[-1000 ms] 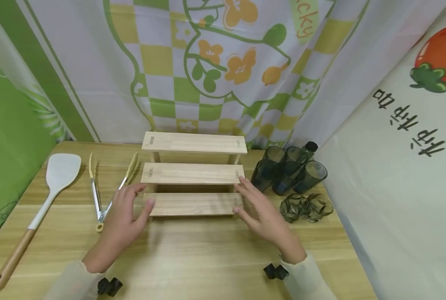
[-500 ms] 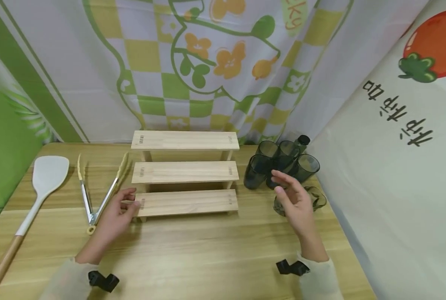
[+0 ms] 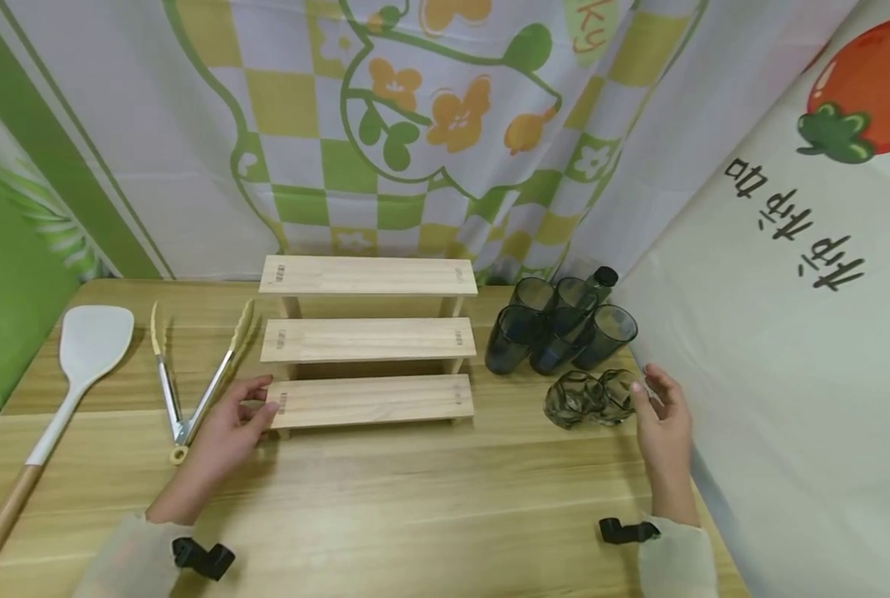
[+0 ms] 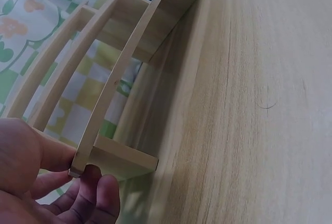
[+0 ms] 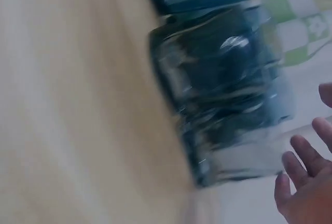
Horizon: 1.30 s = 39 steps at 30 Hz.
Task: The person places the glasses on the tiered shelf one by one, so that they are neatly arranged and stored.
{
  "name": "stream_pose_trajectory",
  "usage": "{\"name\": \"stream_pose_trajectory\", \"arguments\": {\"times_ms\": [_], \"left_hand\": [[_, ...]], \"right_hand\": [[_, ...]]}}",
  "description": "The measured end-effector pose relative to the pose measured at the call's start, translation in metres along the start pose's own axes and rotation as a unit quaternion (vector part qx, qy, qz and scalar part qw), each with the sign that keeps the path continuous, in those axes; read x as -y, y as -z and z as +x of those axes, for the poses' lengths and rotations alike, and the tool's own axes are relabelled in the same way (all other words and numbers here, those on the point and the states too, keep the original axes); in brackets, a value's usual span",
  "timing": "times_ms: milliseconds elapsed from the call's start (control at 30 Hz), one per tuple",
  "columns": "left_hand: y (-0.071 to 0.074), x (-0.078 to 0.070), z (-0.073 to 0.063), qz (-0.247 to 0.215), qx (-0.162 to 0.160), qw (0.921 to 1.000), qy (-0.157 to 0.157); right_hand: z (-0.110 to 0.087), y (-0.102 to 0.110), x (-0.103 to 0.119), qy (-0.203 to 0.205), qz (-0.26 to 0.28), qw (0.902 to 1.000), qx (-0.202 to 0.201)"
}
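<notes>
A three-step wooden display rack [image 3: 370, 400] stands on the table, its boards pale and bare. My left hand [image 3: 232, 425] pinches the left end of the lowest board, thumb above and fingers curled below its edge in the left wrist view. My right hand [image 3: 665, 432] is relaxed and holds nothing, its fingertips right at the rim of the right wavy glass [image 3: 615, 397]. Another wavy glass [image 3: 570, 400] stands beside that one. In the right wrist view the dark glasses [image 5: 212, 58] are blurred, with the fingers [image 5: 306, 154] spread to their right.
Several tall dark tumblers [image 3: 508, 340] and a black-capped bottle [image 3: 603, 281] cluster behind the wavy glasses. Left of the rack lie open tongs [image 3: 170, 394] and a white spatula [image 3: 94, 345] with a wooden handle. Curtain [image 3: 295, 108] and white wall [image 3: 796, 374] bound the table.
My right hand has left the rack's right end and moved right, past the tumblers, to the outer wavy glass. My left hand has closed on the lowest board's left end.
</notes>
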<state>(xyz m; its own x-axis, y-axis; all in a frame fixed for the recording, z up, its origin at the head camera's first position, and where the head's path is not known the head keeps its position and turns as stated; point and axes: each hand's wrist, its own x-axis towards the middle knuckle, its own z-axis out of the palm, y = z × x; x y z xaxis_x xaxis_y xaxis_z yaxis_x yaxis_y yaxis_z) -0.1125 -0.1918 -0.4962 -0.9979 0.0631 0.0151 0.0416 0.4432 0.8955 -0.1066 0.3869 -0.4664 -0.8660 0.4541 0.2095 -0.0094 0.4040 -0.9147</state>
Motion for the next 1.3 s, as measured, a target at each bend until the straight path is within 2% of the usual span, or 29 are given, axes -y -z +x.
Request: {"name": "stream_pose_trajectory", "arguments": {"times_ms": [100, 300, 400, 467, 567, 667, 733, 867, 1100, 1300], "left_hand": [[0.000, -0.001, 0.000, -0.005, 0.003, 1.0000, 0.001], [-0.001, -0.002, -0.001, -0.025, 0.006, 0.9996, 0.012], [-0.001, -0.001, -0.002, -0.030, 0.010, 0.9993, 0.019], [0.000, -0.001, -0.003, -0.031, 0.013, 0.9991, 0.025], [0.000, -0.002, -0.004, -0.032, 0.016, 0.9989, 0.032], [0.000, -0.003, -0.004, -0.030, 0.017, 0.9989, 0.033], [0.000, -0.003, -0.003, -0.030, 0.017, 0.9988, 0.033], [0.000, -0.002, -0.001, -0.031, 0.020, 0.9988, 0.031], [0.001, 0.000, 0.001, -0.028, 0.023, 0.9990, 0.026], [0.001, 0.000, 0.001, -0.032, 0.023, 0.9989, 0.024]], "right_hand": [[-0.001, 0.002, -0.013, -0.028, -0.017, 0.9991, 0.026], [0.000, 0.004, -0.020, 0.012, -0.086, 0.9962, 0.010], [-0.001, 0.006, -0.024, 0.014, -0.117, 0.9930, -0.003], [0.000, 0.008, -0.029, 0.007, -0.124, 0.9922, 0.012], [0.004, 0.012, -0.038, 0.004, -0.093, 0.9931, 0.071], [0.008, 0.016, -0.049, 0.003, -0.054, 0.9892, 0.136], [0.010, 0.017, -0.055, 0.009, -0.037, 0.9869, 0.157], [0.013, 0.019, -0.062, 0.015, -0.038, 0.9844, 0.171], [0.012, 0.019, -0.059, 0.002, -0.061, 0.9833, 0.171], [0.011, 0.016, -0.056, -0.020, -0.034, 0.9854, 0.165]]}}
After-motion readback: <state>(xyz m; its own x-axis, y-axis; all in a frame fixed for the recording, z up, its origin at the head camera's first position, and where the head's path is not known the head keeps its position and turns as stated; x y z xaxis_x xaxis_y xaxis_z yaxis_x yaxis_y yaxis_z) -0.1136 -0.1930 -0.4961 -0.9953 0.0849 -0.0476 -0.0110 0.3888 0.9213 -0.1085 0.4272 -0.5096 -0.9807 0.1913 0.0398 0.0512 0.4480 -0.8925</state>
